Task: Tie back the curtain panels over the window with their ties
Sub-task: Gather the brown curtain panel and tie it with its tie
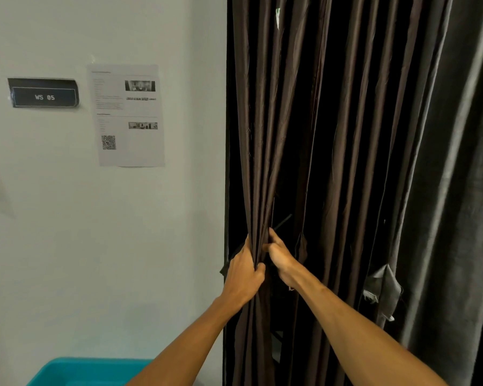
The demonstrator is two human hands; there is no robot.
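A dark brown curtain panel (304, 135) hangs in deep folds just right of the white wall. My left hand (244, 270) grips a bunch of its left folds at about waist height. Close beside it, my right hand (280, 259) curls its fingers into the same folds from the right; what it holds inside them is hidden. A thin dark strip (282, 220) pokes out just above my hands. A grey curtain panel (457, 176) hangs at the far right, with a grey fabric tie (382, 285) dangling on its left edge.
The white wall (165, 246) at left carries a dark "WS 05" sign (43, 93) and a printed sheet (127, 115) with a QR code. A teal bin (81, 371) sits at the bottom left, below my left forearm.
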